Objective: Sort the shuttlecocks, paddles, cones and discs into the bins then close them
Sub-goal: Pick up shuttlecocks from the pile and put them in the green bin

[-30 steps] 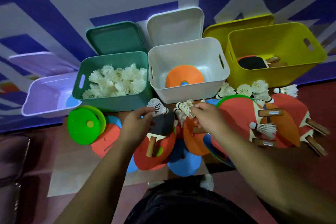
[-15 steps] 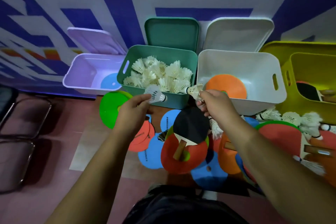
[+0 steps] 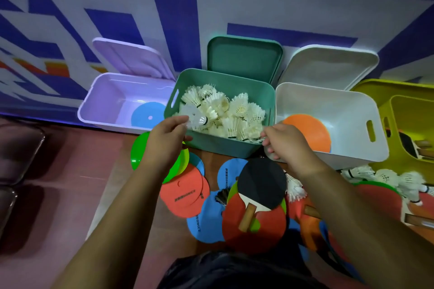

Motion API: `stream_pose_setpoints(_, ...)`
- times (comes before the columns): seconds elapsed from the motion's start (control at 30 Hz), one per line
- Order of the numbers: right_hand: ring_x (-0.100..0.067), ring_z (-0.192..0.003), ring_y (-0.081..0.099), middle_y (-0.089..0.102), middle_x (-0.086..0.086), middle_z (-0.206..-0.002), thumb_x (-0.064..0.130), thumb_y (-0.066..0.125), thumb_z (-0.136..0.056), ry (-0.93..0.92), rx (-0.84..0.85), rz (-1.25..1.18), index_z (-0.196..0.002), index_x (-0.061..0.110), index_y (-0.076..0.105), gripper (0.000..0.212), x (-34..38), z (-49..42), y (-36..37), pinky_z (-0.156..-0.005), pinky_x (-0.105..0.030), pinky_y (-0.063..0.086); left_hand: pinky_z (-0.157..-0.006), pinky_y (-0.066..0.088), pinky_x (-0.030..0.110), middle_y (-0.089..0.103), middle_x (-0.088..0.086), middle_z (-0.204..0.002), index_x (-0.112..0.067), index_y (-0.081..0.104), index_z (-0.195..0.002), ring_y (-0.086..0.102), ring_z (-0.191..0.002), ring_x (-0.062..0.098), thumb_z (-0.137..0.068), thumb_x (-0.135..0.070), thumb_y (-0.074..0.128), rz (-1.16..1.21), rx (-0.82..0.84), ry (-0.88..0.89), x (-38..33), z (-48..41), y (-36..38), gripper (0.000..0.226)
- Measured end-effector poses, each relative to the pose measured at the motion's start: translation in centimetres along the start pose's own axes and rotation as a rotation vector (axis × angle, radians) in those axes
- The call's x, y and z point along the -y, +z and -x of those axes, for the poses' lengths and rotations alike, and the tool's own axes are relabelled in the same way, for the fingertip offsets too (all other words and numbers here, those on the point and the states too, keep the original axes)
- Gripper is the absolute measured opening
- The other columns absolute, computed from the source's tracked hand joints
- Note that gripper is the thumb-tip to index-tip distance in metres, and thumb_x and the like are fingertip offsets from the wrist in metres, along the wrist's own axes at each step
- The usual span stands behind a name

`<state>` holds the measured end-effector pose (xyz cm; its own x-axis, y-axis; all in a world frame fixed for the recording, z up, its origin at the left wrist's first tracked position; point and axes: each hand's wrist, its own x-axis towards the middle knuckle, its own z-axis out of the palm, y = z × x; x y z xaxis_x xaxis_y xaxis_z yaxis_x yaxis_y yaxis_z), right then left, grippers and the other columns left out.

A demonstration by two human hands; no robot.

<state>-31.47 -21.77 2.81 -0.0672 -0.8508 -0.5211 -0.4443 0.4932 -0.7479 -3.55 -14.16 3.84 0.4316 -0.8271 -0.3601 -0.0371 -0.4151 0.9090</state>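
**Green bin and hands.** The green bin [image 3: 220,146] stands second from the left in a row of four open bins against a blue-and-white patterned wall [image 3: 164,7]. It holds a heaped pile of white shuttlecocks [image 3: 237,115]. Its green lid [image 3: 244,58] leans upright behind it.

The left hand [image 3: 168,139] reaches over the near-left corner of this bin. Its fingertips touch the feather skirt of one blurred shuttlecock [image 3: 196,118], which is above the pile. Whether the grip pinches the skirt or only touches it cannot be told.

The right hand [image 3: 287,144] is at the near-right corner of the bin with its fingers curled. Whether this grip holds anything cannot be told.

**Neighbouring bins.**
- The lilac bin [image 3: 98,112] on the left contains a single blue disc [image 3: 148,116]. Its lilac lid [image 3: 131,58] is propped behind it.
- The white bin [image 3: 352,150] on the right contains a low orange cone [image 3: 308,134]. Its white lid [image 3: 328,65] stands behind it.
- The yellow bin [image 3: 413,110] at the far right is cut by the frame edge. It contains a dark-faced paddle [image 3: 408,145].

**Foreground.** These things lie unsorted in front of the bins:
- a green cone [image 3: 138,152]
- overlapping red discs [image 3: 183,192] and blue discs [image 3: 206,220]
- a black-faced paddle [image 3: 260,183], whose wooden handle rests on a red disc
- loose shuttlecocks [image 3: 387,178] to the right, just beside further red paddles [image 3: 378,199]
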Motion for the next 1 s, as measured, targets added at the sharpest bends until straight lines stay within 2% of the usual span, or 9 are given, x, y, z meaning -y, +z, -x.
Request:
stream_pose_setpoints(0.13, -0.020, -0.061, 0.058, 0.073, -0.003, -0.076, 0.023, 0.058, -0.095, -0.010, -0.003, 0.011, -0.093, 0.016, 0.075, 0.019, 0.2, -0.2, 1.0, -0.058, -0.036, 0.045, -0.073, 0.059, 0.037, 0.076, 0.008, -0.107, -0.021, 0.072, -0.124, 0.074, -0.076, 0.013, -0.097, -0.014, 0.055, -0.033, -0.016, 0.037, -1.2, -3.2, -1.0, 0.033)
stream_pose_setpoints(0.23, -0.020, -0.062, 0.059, 0.073, -0.001, -0.076, 0.023, 0.058, -0.097, -0.035, -0.039, 0.015, -0.091, 0.019, 0.076, 0.019, 0.9, -0.2, 1.8, -0.059, -0.036, 0.046, -0.076, 0.062, 0.044, 0.076, 0.009, -0.105, -0.029, 0.072, -0.120, 0.073, -0.073, 0.015, -0.090, -0.025, 0.056, -0.003, -0.024, 0.059, -2.1, -5.2, -1.6, 0.035)
stream_pose_setpoints(0.37, -0.016, -0.060, 0.060, 0.073, 0.001, -0.077, 0.022, 0.057, -0.098, -0.055, -0.066, 0.037, -0.092, 0.020, 0.077, 0.020, 2.1, 0.3, 2.9, -0.058, -0.034, 0.047, -0.082, 0.064, 0.049, 0.072, 0.003, -0.113, -0.044, 0.063, -0.132, 0.076, -0.087, 0.022, -0.082, -0.032, 0.059, -0.049, 0.102, 0.047, -2.1, -7.5, -1.7, 0.051)
stream_pose_setpoints(0.43, -0.015, -0.062, 0.060, 0.073, 0.002, -0.078, 0.022, 0.056, -0.099, -0.065, -0.077, 0.047, -0.094, 0.019, 0.077, 0.021, 2.4, 0.6, 3.2, -0.059, -0.034, 0.049, -0.088, 0.063, 0.053, 0.073, 0.002, -0.120, -0.045, 0.063, -0.131, 0.076, -0.096, 0.025, -0.074, -0.041, 0.060, -0.102, 0.105, 0.023, -1.5, -8.3, -1.6, 0.056)
stream_pose_setpoints(0.57, -0.016, -0.064, 0.060, 0.073, -0.003, -0.083, 0.021, 0.056, -0.100, -0.074, -0.100, 0.029, -0.096, 0.019, 0.076, 0.020, 2.1, 1.0, 3.7, -0.060, -0.033, 0.051, -0.087, 0.063, 0.051, 0.072, 0.001, -0.111, -0.022, 0.067, -0.126, 0.077, -0.083, 0.018, -0.085, -0.025, 0.055, -0.131, 0.070, 0.027, -1.3, -6.9, -1.3, 0.043)
stream_pose_setpoints(0.63, -0.016, -0.064, 0.060, 0.073, -0.003, -0.082, 0.020, 0.056, -0.100, -0.082, -0.107, 0.013, -0.095, 0.020, 0.076, 0.021, 1.6, 1.2, 3.8, -0.060, -0.033, 0.052, -0.084, 0.063, 0.046, 0.073, -0.004, -0.109, -0.022, 0.068, -0.121, 0.075, -0.081, 0.015, -0.090, -0.017, 0.055, -0.123, 0.051, 0.041, -1.1, -5.8, -1.1, 0.035)
stream_pose_setpoints(0.73, -0.014, -0.062, 0.058, 0.070, 0.001, -0.075, 0.019, 0.056, -0.100, -0.093, -0.130, -0.038, -0.091, 0.024, 0.076, 0.022, 0.5, 1.8, 3.6, -0.058, -0.031, 0.052, -0.078, 0.060, 0.039, 0.075, -0.006, -0.108, -0.025, 0.071, -0.110, 0.073, -0.080, 0.014, -0.091, -0.016, 0.057, -0.112, 0.046, 0.061, -0.6, -3.9, -0.4, 0.025)
stream_pose_setpoints(0.87, -0.012, -0.058, 0.056, 0.066, 0.006, -0.065, 0.019, 0.058, -0.101, -0.072, -0.135, -0.086, -0.088, 0.024, 0.076, 0.022, -1.7, 2.4, 2.8, -0.056, -0.030, 0.050, -0.067, 0.053, 0.030, 0.077, -0.002, -0.097, -0.019, 0.072, -0.099, 0.063, -0.066, 0.012, -0.096, -0.005, 0.054, -0.107, 0.171, 0.122, 0.7, -0.9, 1.7, 0.023)
stream_pose_setpoints(1.0, -0.009, -0.055, 0.056, 0.065, 0.007, -0.062, 0.019, 0.058, -0.101, -0.075, -0.159, -0.094, -0.088, 0.023, 0.075, 0.022, -4.6, 3.7, 0.7, -0.055, -0.029, 0.049, -0.059, 0.053, 0.029, 0.077, 0.000, -0.094, -0.019, 0.071, -0.099, 0.065, -0.068, 0.013, -0.098, -0.006, 0.055, -0.144, 0.298, 0.064, 3.3, 1.9, 5.0, 0.021)
